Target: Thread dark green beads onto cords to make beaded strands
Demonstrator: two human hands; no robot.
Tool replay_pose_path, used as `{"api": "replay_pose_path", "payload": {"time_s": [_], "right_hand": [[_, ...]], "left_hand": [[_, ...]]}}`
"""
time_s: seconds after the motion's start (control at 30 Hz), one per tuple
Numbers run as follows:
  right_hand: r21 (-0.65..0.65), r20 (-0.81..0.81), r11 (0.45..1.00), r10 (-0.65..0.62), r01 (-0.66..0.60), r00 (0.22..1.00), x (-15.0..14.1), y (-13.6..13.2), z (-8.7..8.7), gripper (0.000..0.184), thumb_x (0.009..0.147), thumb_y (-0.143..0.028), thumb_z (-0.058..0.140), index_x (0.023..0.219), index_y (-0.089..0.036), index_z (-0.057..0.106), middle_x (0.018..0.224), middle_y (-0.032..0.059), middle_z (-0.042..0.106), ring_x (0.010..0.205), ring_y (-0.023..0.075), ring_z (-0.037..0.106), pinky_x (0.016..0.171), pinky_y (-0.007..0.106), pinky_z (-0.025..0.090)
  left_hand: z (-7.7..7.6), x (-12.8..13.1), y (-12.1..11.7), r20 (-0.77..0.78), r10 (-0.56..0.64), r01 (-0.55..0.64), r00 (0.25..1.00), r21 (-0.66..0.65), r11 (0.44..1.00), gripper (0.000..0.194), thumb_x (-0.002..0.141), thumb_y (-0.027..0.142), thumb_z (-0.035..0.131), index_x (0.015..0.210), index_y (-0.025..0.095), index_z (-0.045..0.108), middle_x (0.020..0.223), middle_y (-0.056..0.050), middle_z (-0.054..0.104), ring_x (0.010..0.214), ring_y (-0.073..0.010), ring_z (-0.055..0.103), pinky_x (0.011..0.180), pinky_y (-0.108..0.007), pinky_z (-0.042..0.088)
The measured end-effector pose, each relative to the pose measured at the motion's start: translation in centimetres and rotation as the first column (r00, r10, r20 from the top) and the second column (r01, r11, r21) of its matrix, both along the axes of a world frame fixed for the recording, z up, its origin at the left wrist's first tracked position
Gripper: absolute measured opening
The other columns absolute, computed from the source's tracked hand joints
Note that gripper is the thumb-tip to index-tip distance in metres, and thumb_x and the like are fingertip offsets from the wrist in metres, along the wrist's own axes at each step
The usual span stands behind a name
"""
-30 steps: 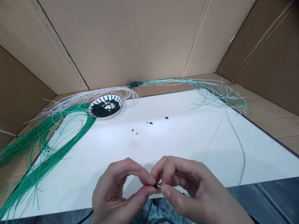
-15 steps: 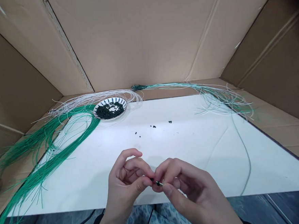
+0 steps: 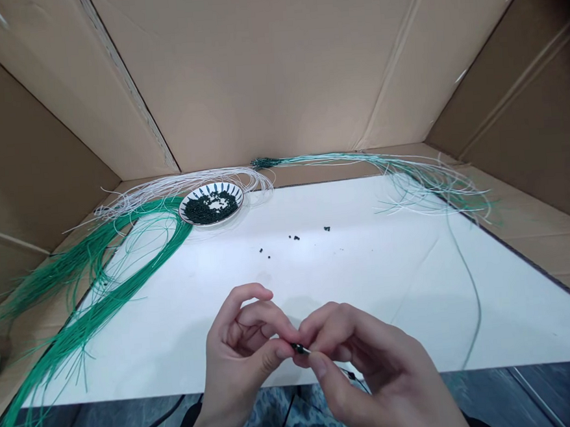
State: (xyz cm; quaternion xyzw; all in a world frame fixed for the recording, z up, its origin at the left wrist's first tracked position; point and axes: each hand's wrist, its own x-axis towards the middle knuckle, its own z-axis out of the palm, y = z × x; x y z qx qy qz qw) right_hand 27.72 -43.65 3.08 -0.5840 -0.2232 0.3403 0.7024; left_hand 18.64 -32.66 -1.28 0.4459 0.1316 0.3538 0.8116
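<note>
The left hand point(image 3: 240, 347) and right hand point(image 3: 368, 357) have drawn closer together. Both are closed in a fingertip pinch on a small dark bead point(image 3: 299, 348) on a thin wire point(image 3: 308, 353), held above the near edge of the white board point(image 3: 367, 266).

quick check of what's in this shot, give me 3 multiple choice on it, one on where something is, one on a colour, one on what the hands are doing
1. Where does the patterned plate sit on the white board?
A. near edge
B. far edge
C. right corner

2. What colour are the cords looping at the left?
A. green
B. red
C. yellow

3. What are the left hand and right hand doing?
A. lying flat, apart
B. holding the plate
C. meeting at a small dark bead

1: B, the plate lies at the edge farthest from the hands.
2: A, the strands show green.
3: C, the fingertips of both hands close around the bead.
</note>
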Motion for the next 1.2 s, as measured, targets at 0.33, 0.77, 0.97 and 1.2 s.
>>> {"api": "replay_pose_path", "payload": {"time_s": [0.33, 0.77, 0.97, 1.2], "right_hand": [[-0.053, 0.202, 0.998, -0.033, 0.044, 0.979, 0.0, -0.4, 0.4, 0.017, 0.072, -0.009, 0.065, 0.068, -0.024, 0.058, 0.078, -0.0027, 0.077, 0.071, 0.0129, 0.074, 0.071, 0.018, 0.06], [-0.048, 0.323, 0.999, 0.017, -0.002, 0.946, 0.5, -0.7, 0.8, 0.018, 0.075, -0.01, 0.063, 0.063, -0.023, 0.06, 0.076, -0.0004, 0.077, 0.068, 0.0139, 0.073, 0.069, 0.019, 0.062], [-0.088, 0.282, 0.994, 0.091, -0.069, 0.955, 0.9, -0.7, 0.4, 0.015, 0.071, -0.012, 0.06, 0.065, -0.023, 0.055, 0.074, -0.0019, 0.073, 0.07, 0.013, 0.07, 0.071, 0.018, 0.06], [-0.106, 0.225, 0.977, 0.202, -0.182, 0.953, 1.7, -0.9, 0.2, 0.017, 0.071, -0.007, 0.061, 0.067, -0.023, 0.057, 0.082, -0.0001, 0.075, 0.078, 0.015, 0.071, 0.076, 0.023, 0.059]], "left_hand": [[-0.4, -0.5, 1.4, 0.002, -0.012, 0.011, 1.0, 0.351, 0.936, 0.037, 0.086, 0.018, 0.086, 0.118, 0.03, 0.072, 0.08, 0.0, 0.084, 0.074, -0.0146, 0.077, 0.071, -0.02, 0.062], [1.6, -0.4, 0.5, -0.087, 0.095, -0.065, 0.992, 0.295, 0.953, 0.033, 0.078, 0.024, 0.093, 0.106, 0.03, 0.077, 0.071, 0.005, 0.083, 0.068, -0.0135, 0.077, 0.074, -0.021, 0.06], [1.6, -0.9, 1.4, -0.095, -0.003, 0.045, 0.995, 0.442, 0.896, 0.041, 0.085, 0.014, 0.086, 0.119, 0.033, 0.074, 0.079, 0.005, 0.085, 0.075, -0.012, 0.08, 0.082, -0.018, 0.059], [1.6, -1.1, 2.3, -0.13, -0.033, 0.097, 0.991, 0.532, 0.841, 0.045, 0.086, 0.011, 0.085, 0.123, 0.033, 0.072, 0.08, 0.005, 0.085, 0.074, -0.014, 0.08, 0.077, -0.021, 0.06]]}}
